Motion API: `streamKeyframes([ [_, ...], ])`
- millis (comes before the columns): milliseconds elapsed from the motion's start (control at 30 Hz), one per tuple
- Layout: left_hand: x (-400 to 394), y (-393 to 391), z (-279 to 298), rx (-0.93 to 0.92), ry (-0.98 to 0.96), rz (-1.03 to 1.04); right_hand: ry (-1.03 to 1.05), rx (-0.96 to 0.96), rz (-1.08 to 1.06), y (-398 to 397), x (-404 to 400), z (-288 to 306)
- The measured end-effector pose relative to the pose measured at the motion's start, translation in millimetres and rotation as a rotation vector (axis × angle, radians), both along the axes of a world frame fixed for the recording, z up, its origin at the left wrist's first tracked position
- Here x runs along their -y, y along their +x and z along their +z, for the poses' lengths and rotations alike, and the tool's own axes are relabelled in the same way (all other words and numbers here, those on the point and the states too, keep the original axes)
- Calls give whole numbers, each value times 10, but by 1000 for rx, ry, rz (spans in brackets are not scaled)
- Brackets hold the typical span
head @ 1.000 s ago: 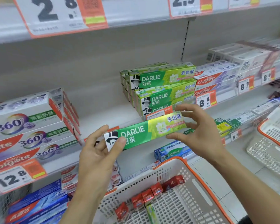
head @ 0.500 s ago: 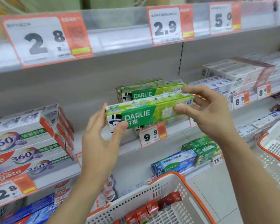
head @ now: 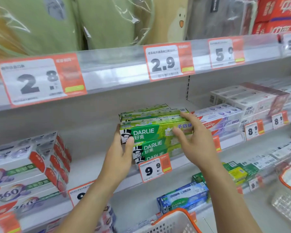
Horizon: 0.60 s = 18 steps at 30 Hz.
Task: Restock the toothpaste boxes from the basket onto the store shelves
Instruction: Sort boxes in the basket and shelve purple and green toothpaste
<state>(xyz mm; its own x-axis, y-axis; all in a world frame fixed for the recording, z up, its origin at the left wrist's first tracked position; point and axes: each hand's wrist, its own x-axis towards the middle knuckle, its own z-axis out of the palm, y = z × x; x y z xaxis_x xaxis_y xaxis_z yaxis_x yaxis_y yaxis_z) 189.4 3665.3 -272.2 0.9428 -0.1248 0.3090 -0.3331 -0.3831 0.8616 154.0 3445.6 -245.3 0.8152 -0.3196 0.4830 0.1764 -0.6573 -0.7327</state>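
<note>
Toothpaste boxes [head: 151, 145] sat stacked mid-frame on the shelf [head: 97, 167], labels facing out so shoppers could read them. The top Darlie box [head: 151, 132] was being squared onto that pile, I'd guess. Left hand [head: 120, 153] pinched its left end, right hand [head: 194, 140] gripped the right end, steadying it. Basket [head: 173, 221] waited at bottom.

Two hands [head: 121, 153], three green Darlie boxes [head: 151, 132] facing front in one stack, two white baskets [head: 173, 221] with orange rims, and three large price tags [head: 168, 62] on the upper shelf edge [head: 112, 71].
</note>
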Motion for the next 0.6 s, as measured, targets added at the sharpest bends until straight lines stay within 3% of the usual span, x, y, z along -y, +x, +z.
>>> streamKeyframes([
  [200,82,5,83,23,-45,23,0,45,-4,99,184,144],
  [333,131,133,131,97,-45,144,-6,108,28,300,179,131],
  [600,91,299,98,23,59,187,-175,-178,116,691,272,170],
])
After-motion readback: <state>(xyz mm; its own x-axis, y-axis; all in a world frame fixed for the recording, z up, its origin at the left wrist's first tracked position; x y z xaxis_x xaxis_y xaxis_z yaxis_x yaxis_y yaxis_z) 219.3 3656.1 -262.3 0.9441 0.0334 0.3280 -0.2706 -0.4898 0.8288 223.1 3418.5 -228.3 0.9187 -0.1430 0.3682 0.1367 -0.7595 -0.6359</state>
